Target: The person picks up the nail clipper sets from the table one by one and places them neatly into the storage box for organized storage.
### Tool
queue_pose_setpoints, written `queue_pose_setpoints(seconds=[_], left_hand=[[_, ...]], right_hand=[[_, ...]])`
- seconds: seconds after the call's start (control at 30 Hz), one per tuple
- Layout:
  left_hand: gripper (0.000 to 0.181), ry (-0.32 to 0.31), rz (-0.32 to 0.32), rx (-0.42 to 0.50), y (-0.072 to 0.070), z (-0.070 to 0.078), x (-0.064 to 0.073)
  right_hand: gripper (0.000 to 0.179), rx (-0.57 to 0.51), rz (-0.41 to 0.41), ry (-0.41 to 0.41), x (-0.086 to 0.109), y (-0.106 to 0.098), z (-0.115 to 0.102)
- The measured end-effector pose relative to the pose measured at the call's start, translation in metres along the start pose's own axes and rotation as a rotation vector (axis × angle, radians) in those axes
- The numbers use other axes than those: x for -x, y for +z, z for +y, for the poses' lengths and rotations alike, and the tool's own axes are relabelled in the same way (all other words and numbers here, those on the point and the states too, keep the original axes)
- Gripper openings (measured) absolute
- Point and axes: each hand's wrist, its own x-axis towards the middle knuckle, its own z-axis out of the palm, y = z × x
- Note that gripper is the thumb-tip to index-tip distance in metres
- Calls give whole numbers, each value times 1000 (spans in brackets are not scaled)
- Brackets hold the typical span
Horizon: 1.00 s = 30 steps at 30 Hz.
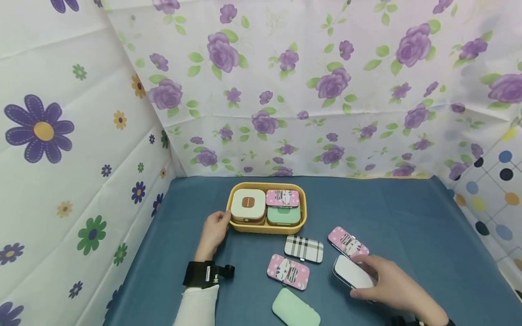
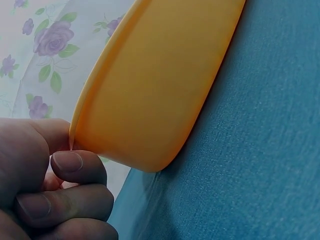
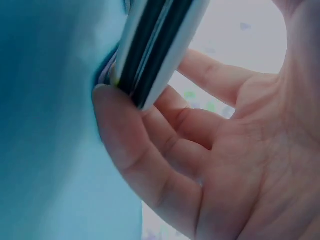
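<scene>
My left hand (image 1: 214,232) pinches the left rim of a yellow basket (image 1: 267,229) between thumb and curled fingers, as the left wrist view shows close up. Inside the basket sit a cream square case (image 1: 248,199), a green case (image 1: 283,216) and a pink cat-print case (image 1: 282,198) on top of the green one. At the right, my right hand (image 1: 387,280) grips a flat white case (image 1: 354,272) by its edges, tilted. Two dark bands run along that case's side in the right wrist view. Just beyond it lies another pink cat-print case (image 1: 348,242).
Between the hands, on the blue tabletop (image 1: 428,226), lie a plaid case (image 1: 303,248), a pink cat-print case (image 1: 288,271) and a mint green case (image 1: 296,308). Flower-print sheets (image 1: 285,90) hang behind and at the left; a dotted sheet (image 1: 489,203) hangs at the right.
</scene>
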Motion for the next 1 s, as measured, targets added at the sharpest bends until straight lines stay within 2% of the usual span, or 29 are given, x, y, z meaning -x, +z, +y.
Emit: queue_pose_setpoints(seconds=[0.23, 0.5, 0.63, 1.0], left_hand=[[41, 16, -8, 12, 1, 0, -2], [41, -1, -16, 23, -1, -1, 1], [42, -13, -17, 26, -1, 0, 2], [42, -3, -12, 22, -1, 0, 2]], right_hand=[[79, -24, 74, -29, -26, -7, -21], [81, -12, 202, -65, -42, 0, -34], [83, 14, 251, -79, -47, -2, -39], [81, 36, 302, -121, -53, -4, -46]])
